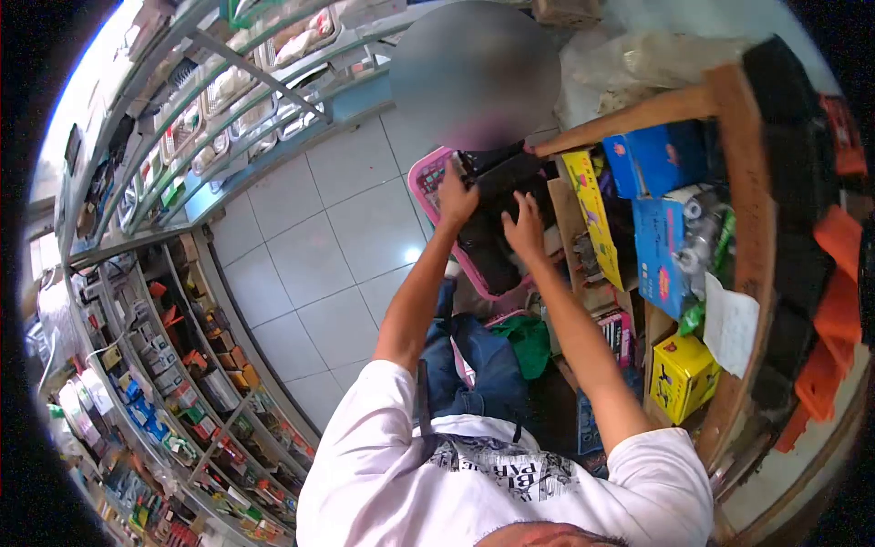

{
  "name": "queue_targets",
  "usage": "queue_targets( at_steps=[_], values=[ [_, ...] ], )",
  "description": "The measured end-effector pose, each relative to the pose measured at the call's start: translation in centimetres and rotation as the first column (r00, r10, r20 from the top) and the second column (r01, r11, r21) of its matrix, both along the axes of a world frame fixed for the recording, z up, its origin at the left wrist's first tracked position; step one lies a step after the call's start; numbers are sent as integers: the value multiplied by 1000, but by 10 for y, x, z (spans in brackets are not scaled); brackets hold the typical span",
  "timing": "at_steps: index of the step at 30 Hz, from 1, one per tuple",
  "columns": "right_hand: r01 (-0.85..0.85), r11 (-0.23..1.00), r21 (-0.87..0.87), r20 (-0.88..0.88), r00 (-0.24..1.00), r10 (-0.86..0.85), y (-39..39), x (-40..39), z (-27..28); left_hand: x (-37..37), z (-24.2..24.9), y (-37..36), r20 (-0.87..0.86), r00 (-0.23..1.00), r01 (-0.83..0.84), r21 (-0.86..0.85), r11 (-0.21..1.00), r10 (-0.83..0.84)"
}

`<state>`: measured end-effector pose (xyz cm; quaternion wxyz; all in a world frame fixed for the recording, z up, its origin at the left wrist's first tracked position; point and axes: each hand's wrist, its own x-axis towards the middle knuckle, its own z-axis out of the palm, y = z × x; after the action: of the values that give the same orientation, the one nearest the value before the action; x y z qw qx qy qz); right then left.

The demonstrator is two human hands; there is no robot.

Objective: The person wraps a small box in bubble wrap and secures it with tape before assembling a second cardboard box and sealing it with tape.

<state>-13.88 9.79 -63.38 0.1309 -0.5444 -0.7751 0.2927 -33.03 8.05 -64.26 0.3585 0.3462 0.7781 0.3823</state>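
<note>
Head-worn, single view. Faces forward and steeply down. Takes in white shirt (501, 492) at close range, left hand (457, 196) and right hand (525, 230) farther out, tiled floor (319, 223) below.

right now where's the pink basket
In the head view, the pink basket is upper centre, under the left hand and right hand, left of the blue boxes.

"What place are we in?"
"A small shop, likely hardware: we see divided shelves (233, 314) packed with small packaged goods (169, 378)."
"What else shows us that?"
"Plastic baskets (267, 50) on a metal rack (260, 77), plus printed cartons (656, 260) to our right."
</note>
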Motion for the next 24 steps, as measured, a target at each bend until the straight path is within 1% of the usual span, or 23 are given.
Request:
queue_targets(
  at_steps=[1, 2, 3, 4, 5, 6, 7, 8, 9, 10, 11, 12, 13, 14, 15, 16, 17, 18, 21, 22, 23, 24],
  values=[
    [-4, 1000, 9, -14, 1000, 4, -24, 16, -1, -3, 24, -11, 98, 994, -57, 6, 998, 56],
    [-5, 1000, 20, -31, 1000, 6, -50, 31, 4, -1, 22, -28, -37, 998, -46, 128, 991, 51],
    [-23, 991, -131, 1, 1000, 24, -74, 47, 17, 3, 11, -50, -170, 984, -19, 244, 970, 62],
    [-36, 959, -282, 28, 999, 46, -101, 67, 27, 5, 16, -74, -190, 981, 22, 277, 961, 32],
    [-96, 985, -142, -167, 983, 72, -139, 96, 6, 7, 23, -99, -210, 978, 65, 312, 948, 2],
    [-101, 934, -344, -65, 994, 84, -167, 119, 18, 12, 24, -132, -228, 973, 92, 220, 971, -40],
    [-67, 876, -478, -41, 998, 54, -203, 146, 19, 15, 19, -168, -246, 966, 119, 131, 984, -84],
    [-88, 813, -576, 56, 988, 147, -240, 186, -9, 16, 2, -207, -228, 965, 134, 12, 991, -128],
    [13, 719, -695, 197, 965, 173, -263, 198, 17, 17, -17, -248, -218, 961, 153, -96, 983, -171],
    [30, 632, -774, 214, 953, 216, -279, 213, 48, 16, -26, -289, -155, 956, 198, -285, 938, -249],
    [67, 625, -778, 239, 951, 196, -311, 240, 33, 7, -35, -329, 46, 945, 307, -464, 831, -323],
    [103, 614, -783, 265, 948, 178, -339, 268, 13, -1, -108, -392, 78, 936, 328, -549, 769, -343],
    [193, 566, -801, 262, 964, 41, -353, 288, 15, -13, -65, -432, 214, 892, 426, -687, 588, -397],
    [276, 496, -823, 263, 960, -98, -372, 304, 18, -21, -39, -456, 296, 856, 484, -749, 452, -424],
    [351, 414, -840, 274, 932, -237, -387, 314, 22, -29, -24, -473, 333, 841, 504, -769, 393, -427],
    [388, 356, -850, 259, 896, -360, -393, 313, 44, -37, -14, -481, 358, 827, 520, -780, 347, -433],
    [424, 299, -855, 242, 835, -494, -389, 311, 75, -42, -9, -475, 372, 812, 538, -777, 327, -450],
    [457, 239, -857, 221, 745, -629, -377, 307, 115, -43, -7, -460, 375, 793, 558, -763, 326, -479],
    [376, 398, -837, -50, 672, -739, -378, 308, 187, -30, -12, -381, 356, 718, 636, -684, 356, -598],
    [379, 435, -817, -75, 677, -732, -371, 306, 218, -22, -13, -350, 339, 685, 667, -648, 368, -644],
    [389, 461, -798, -106, 662, -742, -369, 308, 235, -19, -11, -319, 320, 648, 694, -621, 364, -691],
    [385, 525, -759, -170, 661, -731, -361, 305, 274, -11, -11, -285, 288, 617, 719, -584, 376, -732]
  ],
)
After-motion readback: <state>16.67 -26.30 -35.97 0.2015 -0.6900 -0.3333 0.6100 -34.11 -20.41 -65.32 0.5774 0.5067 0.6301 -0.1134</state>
